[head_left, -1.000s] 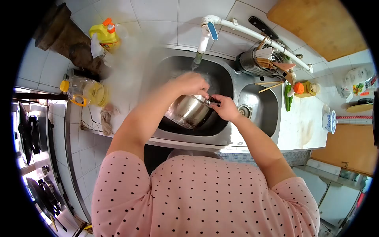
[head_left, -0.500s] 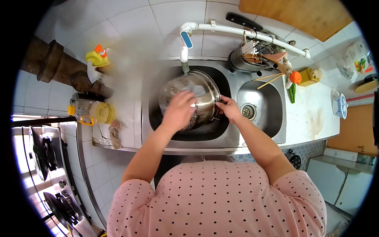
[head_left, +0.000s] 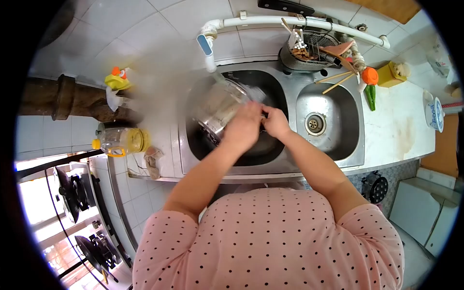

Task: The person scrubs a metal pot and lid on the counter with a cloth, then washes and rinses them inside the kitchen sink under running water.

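Observation:
A shiny metal pot (head_left: 220, 107) lies tilted in the left sink basin (head_left: 276, 89), under the white faucet (head_left: 209, 62). My left hand (head_left: 245, 126) is at the pot's right side, its fingers curled and blurred around something I cannot make out. Close beside it, my right hand (head_left: 276, 123) is closed on the pot's handle, which its fingers mostly hide. A pale, blurred streak shows just beyond my left fingers.
The right basin (head_left: 333, 140) has a drain. Chopsticks (head_left: 338, 83) lie by a utensil basket (head_left: 299, 58). An orange-capped bottle (head_left: 369, 76), green vegetable (head_left: 370, 97), and yellow container (head_left: 390, 75) stand or lie rightward; an oil bottle (head_left: 125, 141) is left.
The view has shifted. The pot has turned and tilted in the basin. My left hand went from the handle onto the pot's side, then back beside my right hand, which stays at the handle.

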